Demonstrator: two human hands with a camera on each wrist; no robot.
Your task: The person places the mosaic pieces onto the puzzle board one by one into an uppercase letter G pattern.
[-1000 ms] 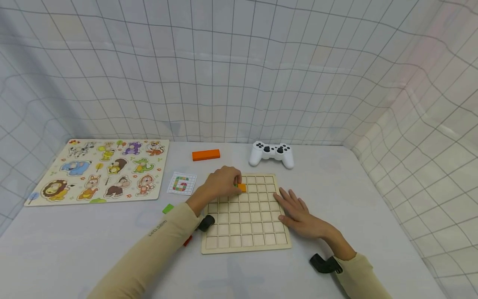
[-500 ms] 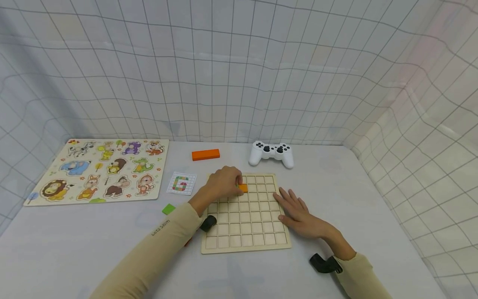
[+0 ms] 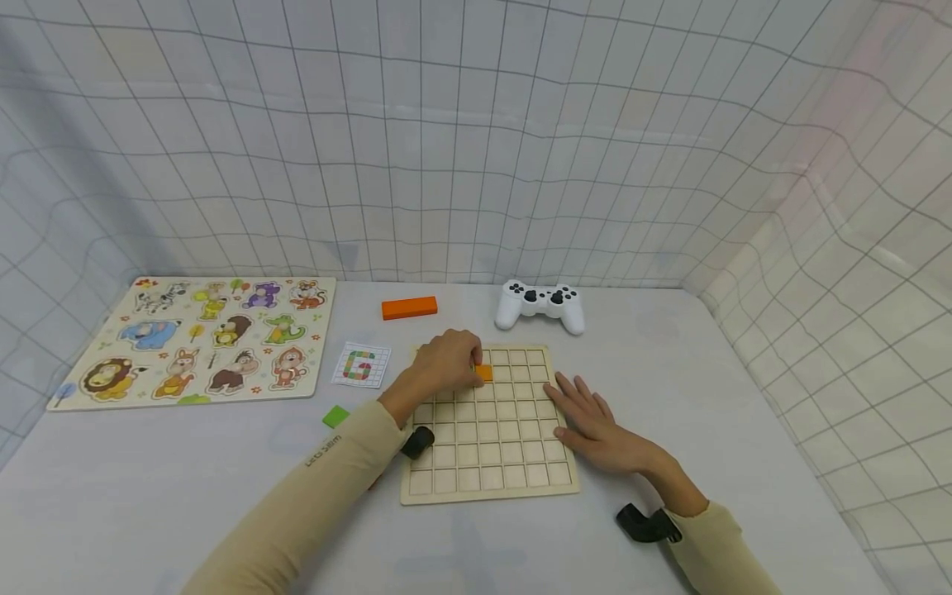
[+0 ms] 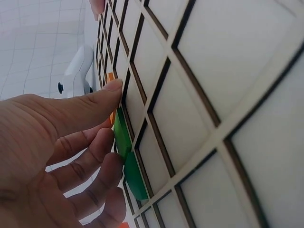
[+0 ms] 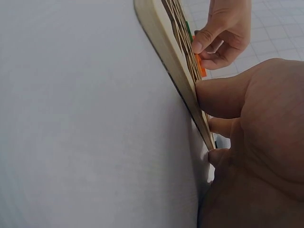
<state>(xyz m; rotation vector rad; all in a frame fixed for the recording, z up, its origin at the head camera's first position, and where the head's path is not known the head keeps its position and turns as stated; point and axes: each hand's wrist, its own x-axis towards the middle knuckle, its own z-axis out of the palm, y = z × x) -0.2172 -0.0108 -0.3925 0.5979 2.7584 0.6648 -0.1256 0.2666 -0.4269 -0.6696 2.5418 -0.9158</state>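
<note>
A wooden grid board (image 3: 487,454) lies flat on the table. Over its upper rows, my left hand (image 3: 446,362) pinches an orange square tile (image 3: 485,373) between thumb and fingers, at a cell of the grid. The left wrist view has a light green tile (image 4: 122,135) and a dark green rounded tile (image 4: 136,176) in cells close below the fingers; the hand hides them in the head view. My right hand (image 3: 595,426) rests with extended fingers on the board's right edge, thumb touching the rim (image 5: 178,80).
A pattern card (image 3: 361,365) and a loose green tile (image 3: 335,416) lie left of the board. Behind it are an orange bar (image 3: 410,308) and a white game controller (image 3: 540,307). An animal puzzle board (image 3: 197,347) occupies the far left. A gridded curtain (image 3: 461,165) encloses the table.
My left hand, with the orange tile, has shifted very slightly right along the board's upper rows. The right hand stays in place.
</note>
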